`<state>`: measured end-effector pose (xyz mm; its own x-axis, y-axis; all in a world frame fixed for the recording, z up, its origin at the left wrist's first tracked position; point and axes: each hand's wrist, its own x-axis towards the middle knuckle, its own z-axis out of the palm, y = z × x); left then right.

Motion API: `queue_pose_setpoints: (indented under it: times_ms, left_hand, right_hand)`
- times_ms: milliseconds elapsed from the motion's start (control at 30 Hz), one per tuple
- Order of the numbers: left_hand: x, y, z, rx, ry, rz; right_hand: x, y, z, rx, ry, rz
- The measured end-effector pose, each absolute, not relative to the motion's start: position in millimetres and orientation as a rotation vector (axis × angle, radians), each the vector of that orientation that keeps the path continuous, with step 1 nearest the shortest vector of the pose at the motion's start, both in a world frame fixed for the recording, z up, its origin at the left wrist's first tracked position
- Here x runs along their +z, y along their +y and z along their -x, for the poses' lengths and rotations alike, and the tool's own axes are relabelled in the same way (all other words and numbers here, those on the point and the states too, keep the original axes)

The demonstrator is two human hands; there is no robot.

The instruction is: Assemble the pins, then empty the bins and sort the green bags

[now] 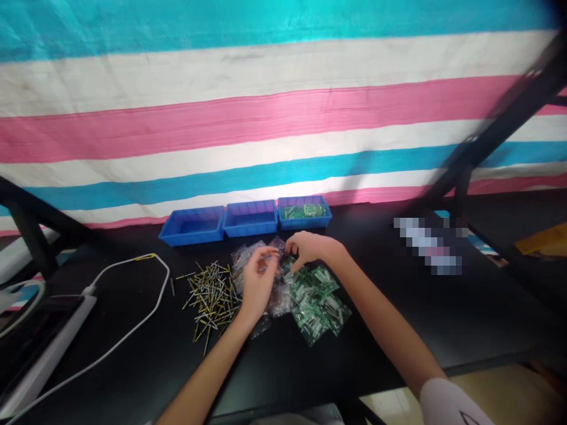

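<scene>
My left hand (260,273) is over the small clear bags (280,300), its thumb and fingertips curled together; whatever they pinch is too small to make out. Just right of it, my right hand (305,248) has its thumb and fingers apart above the upper edge of the green bags (312,301), with nothing visible between them. A loose pile of thin yellow and silver rods (211,296) lies to the left. Behind the hands stand a left blue bin (192,237), a middle blue bin (251,229) and a right blue bin (305,222) holding green bags.
A white cable (128,326) loops over the black table (381,366) at left, near a flat device (48,336). Black metal supports rise on both sides. A striped sheet (266,118) hangs behind. A pixelated patch (432,245) covers something at right.
</scene>
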<state>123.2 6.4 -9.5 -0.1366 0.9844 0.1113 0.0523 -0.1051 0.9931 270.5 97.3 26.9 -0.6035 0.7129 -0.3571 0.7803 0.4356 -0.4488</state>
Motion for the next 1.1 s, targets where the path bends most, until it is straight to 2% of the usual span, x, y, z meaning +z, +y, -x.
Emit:
queue_pose_setpoints:
  times_ms: [300, 500, 767, 967, 1100]
  left_hand:
    - [-6.8, 6.1, -120.4, 1.379, 1.317, -1.268]
    - [-3.8, 6.0, -122.7, 1.451, 1.313, -1.247]
    - [-3.8, 4.1, -125.9, 1.263, 1.176, -1.298]
    - [-5.7, 4.9, -122.8, 1.384, 1.201, -1.286]
    - [-3.4, 4.5, -121.3, 1.465, 1.255, -1.385]
  right_hand:
    - [37.8, 101.5, -284.5, -0.955, 2.505, -1.468]
    - [62.8, 96.4, -309.2, -1.165, 2.734, -1.481]
    - [81.9, 79.8, -303.4, -1.562, 2.666, -1.132]
    - [78.2, 79.5, -295.9, -1.633, 2.786, -0.993]
    - [79.7, 80.5, -292.0, -1.501, 2.962, -0.891]
